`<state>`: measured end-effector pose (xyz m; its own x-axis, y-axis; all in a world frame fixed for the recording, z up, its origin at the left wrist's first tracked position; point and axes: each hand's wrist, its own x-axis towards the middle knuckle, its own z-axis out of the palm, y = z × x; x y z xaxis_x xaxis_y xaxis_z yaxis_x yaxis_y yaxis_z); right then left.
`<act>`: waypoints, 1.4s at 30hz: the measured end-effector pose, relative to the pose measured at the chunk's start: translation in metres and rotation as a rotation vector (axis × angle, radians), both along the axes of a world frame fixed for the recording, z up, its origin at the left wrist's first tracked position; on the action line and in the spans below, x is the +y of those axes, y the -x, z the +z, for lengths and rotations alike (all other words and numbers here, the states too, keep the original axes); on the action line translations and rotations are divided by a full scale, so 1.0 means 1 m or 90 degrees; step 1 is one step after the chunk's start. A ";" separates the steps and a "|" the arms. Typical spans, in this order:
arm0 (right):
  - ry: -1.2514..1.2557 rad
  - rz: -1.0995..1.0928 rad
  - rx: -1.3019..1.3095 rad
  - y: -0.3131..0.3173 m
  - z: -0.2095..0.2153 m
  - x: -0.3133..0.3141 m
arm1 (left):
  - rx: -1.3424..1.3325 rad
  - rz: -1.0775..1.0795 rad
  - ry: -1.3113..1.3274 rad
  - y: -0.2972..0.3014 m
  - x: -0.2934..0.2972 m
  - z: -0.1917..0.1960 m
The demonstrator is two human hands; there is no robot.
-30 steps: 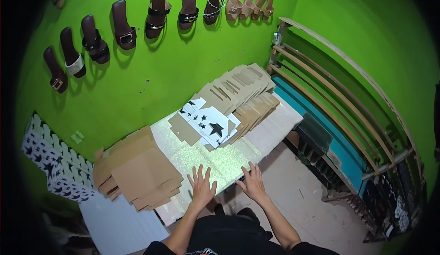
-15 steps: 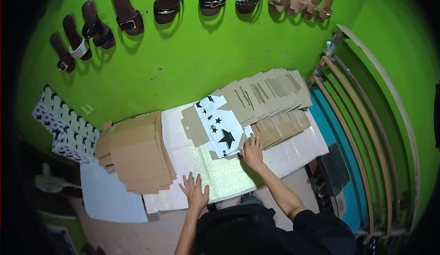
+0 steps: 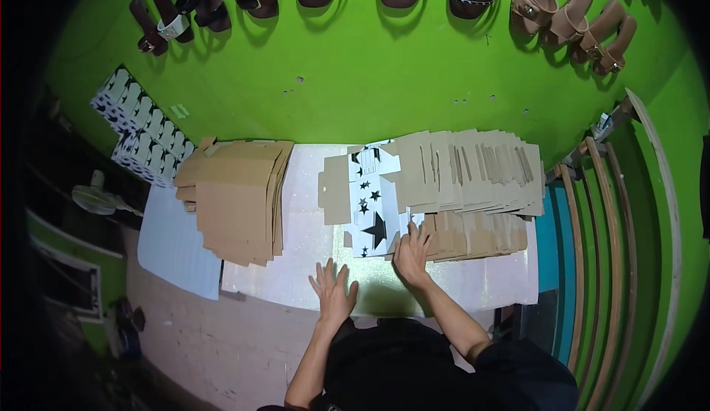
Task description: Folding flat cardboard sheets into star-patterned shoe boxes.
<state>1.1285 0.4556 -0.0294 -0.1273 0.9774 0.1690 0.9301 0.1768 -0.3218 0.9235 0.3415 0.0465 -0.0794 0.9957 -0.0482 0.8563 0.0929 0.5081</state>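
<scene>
The left hand (image 3: 334,293) was held near the table's (image 3: 305,222) front edge, its fingers spread and released. The right hand (image 3: 412,254) was placed at the lower right side of the star-printed white blank (image 3: 375,208) (whether it was grasped cannot be told), which was laid beside the brown cardboard stack (image 3: 481,174).
</scene>
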 end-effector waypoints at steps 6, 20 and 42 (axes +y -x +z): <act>-0.021 0.075 0.084 -0.020 0.019 -0.036 | 0.041 -0.077 -0.064 -0.027 0.039 -0.009; 0.058 0.195 0.062 -0.024 0.081 -0.081 | 0.095 -0.293 -0.184 0.024 0.077 -0.019; -0.063 0.083 -0.138 0.089 0.048 0.000 | 0.042 -0.336 -0.139 0.168 -0.019 -0.001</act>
